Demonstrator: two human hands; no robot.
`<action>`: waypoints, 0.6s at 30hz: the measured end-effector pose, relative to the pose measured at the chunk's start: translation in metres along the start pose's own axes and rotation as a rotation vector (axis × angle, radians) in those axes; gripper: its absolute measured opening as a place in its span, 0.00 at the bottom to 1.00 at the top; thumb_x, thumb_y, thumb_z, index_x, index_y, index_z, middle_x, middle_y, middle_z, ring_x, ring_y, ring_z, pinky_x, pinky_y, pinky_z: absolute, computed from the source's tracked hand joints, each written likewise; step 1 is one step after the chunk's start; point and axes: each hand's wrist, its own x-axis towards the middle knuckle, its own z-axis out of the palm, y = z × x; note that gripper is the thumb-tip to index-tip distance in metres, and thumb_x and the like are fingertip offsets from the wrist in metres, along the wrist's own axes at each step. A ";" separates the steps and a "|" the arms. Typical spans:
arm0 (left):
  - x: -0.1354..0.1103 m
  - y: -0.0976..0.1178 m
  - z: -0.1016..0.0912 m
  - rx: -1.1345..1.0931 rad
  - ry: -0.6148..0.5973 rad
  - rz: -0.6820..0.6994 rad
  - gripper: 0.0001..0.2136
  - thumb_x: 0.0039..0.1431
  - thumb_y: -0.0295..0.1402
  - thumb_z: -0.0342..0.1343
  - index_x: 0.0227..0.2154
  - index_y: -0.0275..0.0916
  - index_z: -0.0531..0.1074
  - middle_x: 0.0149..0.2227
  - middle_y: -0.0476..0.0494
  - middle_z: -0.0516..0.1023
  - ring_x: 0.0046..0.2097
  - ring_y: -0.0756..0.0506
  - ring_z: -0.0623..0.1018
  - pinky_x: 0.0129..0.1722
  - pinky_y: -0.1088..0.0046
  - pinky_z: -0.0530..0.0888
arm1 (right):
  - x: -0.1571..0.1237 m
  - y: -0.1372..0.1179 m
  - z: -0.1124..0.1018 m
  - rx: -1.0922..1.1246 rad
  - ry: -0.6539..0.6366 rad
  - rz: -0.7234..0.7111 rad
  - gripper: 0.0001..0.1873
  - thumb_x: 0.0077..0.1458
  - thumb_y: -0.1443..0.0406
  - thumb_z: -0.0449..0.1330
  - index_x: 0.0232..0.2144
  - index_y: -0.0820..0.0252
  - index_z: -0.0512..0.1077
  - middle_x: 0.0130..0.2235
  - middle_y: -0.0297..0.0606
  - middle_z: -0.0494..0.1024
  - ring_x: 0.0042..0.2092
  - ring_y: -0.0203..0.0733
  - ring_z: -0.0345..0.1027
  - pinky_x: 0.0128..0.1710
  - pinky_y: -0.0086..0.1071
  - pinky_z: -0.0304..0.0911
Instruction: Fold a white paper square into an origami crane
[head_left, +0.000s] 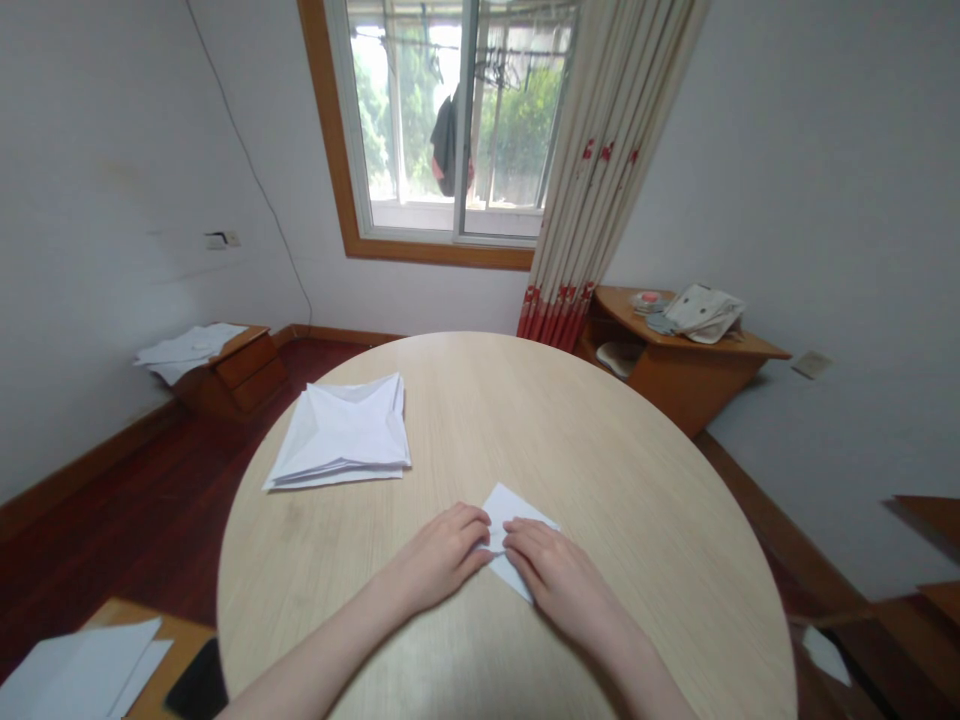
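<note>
Reaches up from the lower left of the frame with the left hand (pixel 454 550), fingers bent, and from the lower right with the right hand (pixel 555 570), fingers extended together. Has a paper stack (pixel 345 425) at middle left, then wide tabletop (pixel 622 480) to a curved edge at right. Touches the folded paper (pixel 508 503) between both hands, below centre; cannot tell pinching from pressing.

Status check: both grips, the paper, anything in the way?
Left grip, right grip: both on white paper. White paper on table, partly hidden by both. Paper stack ahead-left, clear of both.
</note>
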 end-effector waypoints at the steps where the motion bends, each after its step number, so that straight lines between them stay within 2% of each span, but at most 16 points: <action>1: 0.000 0.000 0.001 -0.003 0.009 -0.004 0.02 0.63 0.29 0.53 0.37 0.37 0.70 0.45 0.42 0.74 0.48 0.44 0.73 0.48 0.67 0.71 | 0.001 0.000 0.001 -0.004 0.014 -0.005 0.16 0.63 0.71 0.48 0.44 0.63 0.74 0.51 0.46 0.76 0.54 0.48 0.68 0.54 0.43 0.63; 9: 0.003 0.000 0.009 -0.026 0.065 -0.028 0.04 0.63 0.24 0.49 0.36 0.38 0.68 0.43 0.43 0.73 0.47 0.44 0.71 0.48 0.66 0.70 | 0.007 -0.006 0.008 -0.183 0.081 -0.018 0.11 0.63 0.73 0.48 0.37 0.63 0.71 0.41 0.44 0.76 0.44 0.47 0.70 0.43 0.40 0.66; 14: 0.003 -0.001 0.017 -0.022 0.086 -0.071 0.04 0.63 0.23 0.49 0.36 0.38 0.66 0.42 0.43 0.71 0.45 0.44 0.70 0.46 0.65 0.70 | 0.011 -0.011 0.013 -0.302 0.100 0.003 0.08 0.62 0.72 0.50 0.35 0.62 0.69 0.40 0.42 0.74 0.42 0.47 0.68 0.40 0.38 0.63; 18: 0.003 -0.001 0.017 0.010 0.069 -0.085 0.04 0.62 0.23 0.48 0.37 0.38 0.64 0.42 0.43 0.70 0.45 0.43 0.69 0.46 0.65 0.68 | 0.015 -0.011 0.020 -0.362 0.139 0.019 0.06 0.61 0.71 0.51 0.37 0.62 0.69 0.41 0.43 0.74 0.42 0.48 0.66 0.41 0.39 0.61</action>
